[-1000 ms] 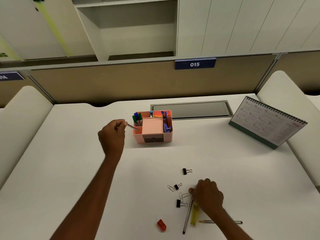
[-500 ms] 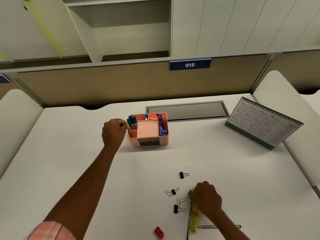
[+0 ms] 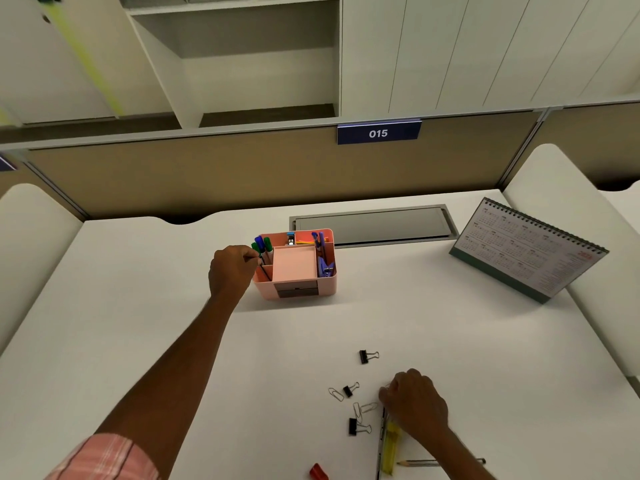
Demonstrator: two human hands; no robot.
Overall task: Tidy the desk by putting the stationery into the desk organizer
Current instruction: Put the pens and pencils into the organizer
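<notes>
Head view: the left hand (image 3: 232,268) is up against the left side of the pink organizer (image 3: 328,287). Its fingers are curled, and the tips pinch the top of a thin pen (image 3: 266,273) that stands slanted in the front-left compartment. Green and blue markers (image 3: 263,244) stand in the compartment just behind it. The organizer sits toward the back of the white desk (image 3: 138,306), near a grey hatch (image 3: 374,225).

The right hand (image 3: 415,403) lies knuckles-up on the desk near the front edge, well apart from the organizer. Its fingers curl down over the top ends of a black pen (image 3: 381,445) and a yellow highlighter (image 3: 391,445), which lie side by side. What is under the fingers is hidden, so I cannot tell whether it has hold of anything.

Just left of that hand, three binder clips (image 3: 364,357) and some paper clips (image 3: 362,408) lie loose on the desk. A pencil (image 3: 426,463) lies crosswise by the right wrist. A small red piece (image 3: 318,472) sits at the bottom edge, partly cut off. A calendar (image 3: 530,251) stands at the right.
</notes>
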